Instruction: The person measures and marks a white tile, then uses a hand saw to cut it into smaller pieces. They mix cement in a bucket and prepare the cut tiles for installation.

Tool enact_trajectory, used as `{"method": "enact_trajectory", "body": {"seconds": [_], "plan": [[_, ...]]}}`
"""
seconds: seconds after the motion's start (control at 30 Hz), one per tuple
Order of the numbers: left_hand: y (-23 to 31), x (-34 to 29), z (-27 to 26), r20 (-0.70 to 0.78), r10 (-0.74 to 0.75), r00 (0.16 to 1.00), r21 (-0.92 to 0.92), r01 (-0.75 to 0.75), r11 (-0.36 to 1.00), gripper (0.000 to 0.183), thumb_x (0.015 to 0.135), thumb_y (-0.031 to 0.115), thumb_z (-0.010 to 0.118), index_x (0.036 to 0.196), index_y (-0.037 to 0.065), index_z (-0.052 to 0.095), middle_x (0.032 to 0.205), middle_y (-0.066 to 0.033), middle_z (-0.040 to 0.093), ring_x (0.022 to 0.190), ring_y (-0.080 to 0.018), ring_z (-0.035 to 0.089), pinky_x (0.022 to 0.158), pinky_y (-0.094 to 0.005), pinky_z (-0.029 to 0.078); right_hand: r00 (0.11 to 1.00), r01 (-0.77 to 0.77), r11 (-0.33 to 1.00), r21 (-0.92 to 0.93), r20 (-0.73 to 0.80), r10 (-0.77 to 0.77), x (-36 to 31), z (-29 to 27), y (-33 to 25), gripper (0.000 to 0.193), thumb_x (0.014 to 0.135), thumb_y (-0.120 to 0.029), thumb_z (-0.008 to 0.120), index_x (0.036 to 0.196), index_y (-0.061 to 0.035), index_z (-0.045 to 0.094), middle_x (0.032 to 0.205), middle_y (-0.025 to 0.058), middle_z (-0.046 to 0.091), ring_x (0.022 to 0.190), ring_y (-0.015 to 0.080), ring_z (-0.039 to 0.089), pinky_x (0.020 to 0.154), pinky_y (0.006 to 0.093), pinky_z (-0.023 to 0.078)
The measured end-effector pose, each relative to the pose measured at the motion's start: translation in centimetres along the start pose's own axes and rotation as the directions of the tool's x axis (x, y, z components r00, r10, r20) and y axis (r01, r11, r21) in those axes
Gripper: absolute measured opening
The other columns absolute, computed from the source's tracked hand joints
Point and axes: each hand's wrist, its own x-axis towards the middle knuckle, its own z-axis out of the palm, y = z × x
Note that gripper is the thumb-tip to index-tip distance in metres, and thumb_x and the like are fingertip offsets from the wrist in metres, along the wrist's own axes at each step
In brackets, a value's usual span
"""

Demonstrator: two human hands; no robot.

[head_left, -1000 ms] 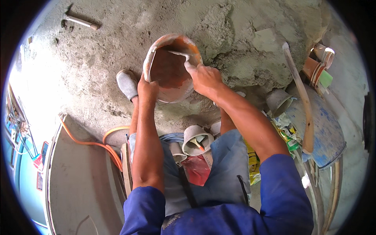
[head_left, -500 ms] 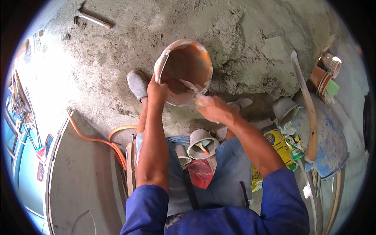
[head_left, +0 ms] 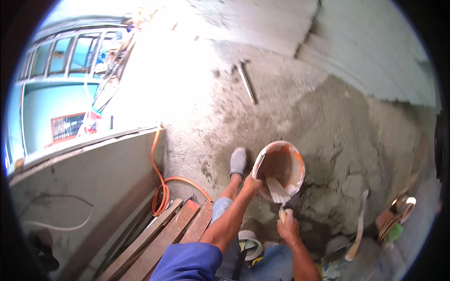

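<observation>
An orange bucket, crusted pale with mortar, tilts so that its mouth faces up toward me. My left hand is closed on its near left rim. Wrapped round the wooden handle of a trowel is my right hand, just outside the bucket's near edge. The trowel's flat, mortar-smeared blade reaches over that rim into the bucket. Brownish residue coats the inner wall; how much the bucket holds, I cannot tell. Wet grey mortar lies heaped on the floor to its right.
A hammer lies on the rough floor beyond the bucket. To the right is a long wooden-handled tool. Wooden planks and an orange hose lie beside a low wall at left. A small grey container stands near my legs.
My view has swung left and upward, so the bucket and hands appear lower and further right. The trowel blade, blurred before, now shows sharply at the rim. Both hands keep their holds.
</observation>
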Motion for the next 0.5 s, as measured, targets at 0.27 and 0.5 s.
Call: {"method": "enact_trajectory", "body": {"seconds": [0.27,0.5], "plan": [[5.7,-5.5,-8.5,-0.113,0.010,0.994,-0.343,-0.049,0.938,0.053,0.076,0.003,0.059,0.129,0.002,0.060,0.098,-0.0132,0.067,0.082,-0.0254,0.064,0.074,-0.0392,0.053,0.940,0.296,0.952,-0.077,-0.156,-0.305,-4.2,-4.4,-7.6,0.049,0.082,-0.018,0.072,0.125,-0.0053,0.053,0.113,0.0258,0.063,0.105,0.0478,0.061,0.088,0.0552,0.050],[10.5,-5.0,-13.0,0.039,-0.002,0.999,-0.609,0.025,0.793,0.051,0.074,-0.002,0.060,0.125,-0.002,0.059,0.102,-0.0133,0.065,0.086,-0.0240,0.062,0.076,-0.0374,0.052,0.894,0.335,0.924,-0.186,-0.246,-0.374,-5.2,-8.4,-16.2,0.055,0.080,-0.017,0.075,0.128,-0.0031,0.053,0.114,0.0254,0.063,0.106,0.0474,0.061,0.089,0.0538,0.050]]}}
